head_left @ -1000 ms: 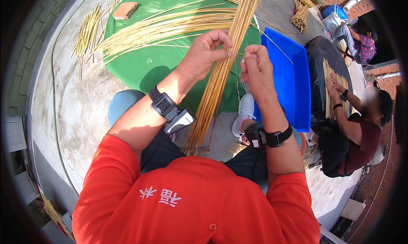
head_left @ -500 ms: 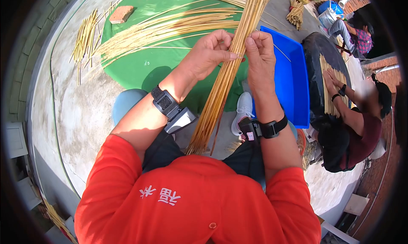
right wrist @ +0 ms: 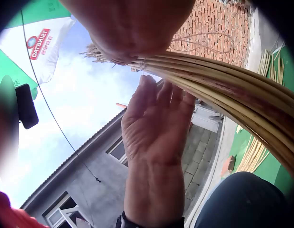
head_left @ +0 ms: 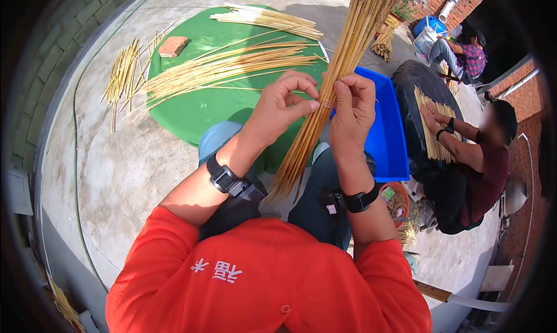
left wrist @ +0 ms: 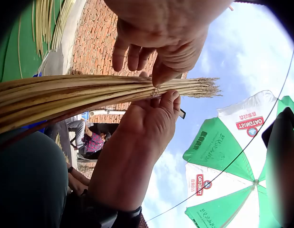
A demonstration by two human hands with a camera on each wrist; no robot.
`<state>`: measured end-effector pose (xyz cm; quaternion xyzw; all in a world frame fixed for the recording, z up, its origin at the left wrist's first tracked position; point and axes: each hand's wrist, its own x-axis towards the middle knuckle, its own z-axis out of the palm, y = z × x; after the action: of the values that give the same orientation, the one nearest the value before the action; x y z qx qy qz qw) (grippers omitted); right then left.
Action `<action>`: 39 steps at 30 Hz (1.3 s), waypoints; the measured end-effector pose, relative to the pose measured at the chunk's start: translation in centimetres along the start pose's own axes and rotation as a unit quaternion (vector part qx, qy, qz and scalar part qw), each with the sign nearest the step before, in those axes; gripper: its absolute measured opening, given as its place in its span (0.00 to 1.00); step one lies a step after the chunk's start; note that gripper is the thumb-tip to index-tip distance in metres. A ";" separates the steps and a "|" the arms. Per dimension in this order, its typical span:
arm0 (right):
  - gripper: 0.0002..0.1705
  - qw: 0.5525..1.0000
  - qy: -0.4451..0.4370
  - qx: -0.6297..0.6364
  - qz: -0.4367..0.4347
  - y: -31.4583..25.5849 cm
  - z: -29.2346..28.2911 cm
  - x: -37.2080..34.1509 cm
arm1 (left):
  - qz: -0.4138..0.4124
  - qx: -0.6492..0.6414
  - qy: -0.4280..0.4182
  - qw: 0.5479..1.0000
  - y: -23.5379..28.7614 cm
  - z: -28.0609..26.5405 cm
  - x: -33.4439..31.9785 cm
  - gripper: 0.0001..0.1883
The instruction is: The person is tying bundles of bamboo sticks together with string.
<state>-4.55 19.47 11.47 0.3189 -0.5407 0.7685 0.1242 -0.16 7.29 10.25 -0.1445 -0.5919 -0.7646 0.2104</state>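
Observation:
A long bundle of dry straw-coloured stalks (head_left: 316, 121) slants between my hands, its lower end over my lap and its bushy tops at the far end. Round it runs a thin pale tie (head_left: 328, 103), looking like thread or wire. At the bundle's left edge my left hand (head_left: 275, 108) pinches with thumb and forefinger beside the tie, its other fingers loosely bent. On the opposite side my right hand (head_left: 353, 115) grips the bundle, thumb in front near the tie. In the left wrist view, the right thumb (left wrist: 171, 96) lies along the stalks; fingers behind them are partly hidden.
Ahead, a green cloth (head_left: 191, 115) bears loose stalks (head_left: 232, 66) and a brick (head_left: 173, 46). A blue tray (head_left: 390, 141) stands right, beside a dark round surface (head_left: 406, 80) where another person (head_left: 476, 159) presses stalks. A second person (head_left: 467, 54) sits farther back.
My right hand has come in from beside the bundle, where it held a thin strand, to grip the stalks. Both hands are now lower in the head view, which has tilted upward.

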 end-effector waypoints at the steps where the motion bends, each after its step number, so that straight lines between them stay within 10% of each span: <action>1: 0.04 1.000 0.001 0.002 0.000 -0.1 -0.1 -0.4 | -0.001 0.003 0.000 1.000 0.4 0.3 -0.9 0.07; 6: 0.04 0.998 0.001 -0.057 -0.007 0.2 0.2 -2.6 | 0.024 0.228 0.033 0.973 0.7 1.2 -3.9 0.08; 16: 0.04 0.999 -0.010 -0.022 0.025 0.6 0.1 -3.6 | -0.025 0.261 0.103 0.959 0.4 1.9 -4.9 0.03; 30: 0.03 0.951 -0.185 -0.128 0.212 -2.1 -3.7 -3.9 | 0.012 0.319 0.001 0.948 0.4 -0.7 -4.8 0.03; 39: 0.03 0.937 -0.229 -0.196 0.177 -2.9 -4.2 -4.4 | 0.004 0.304 -0.016 0.953 0.2 -1.0 -4.9 0.03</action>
<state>-1.06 25.06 10.01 0.3547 -0.7422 0.5627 -0.0815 4.19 7.04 7.85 -0.0884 -0.7986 -0.5455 0.2383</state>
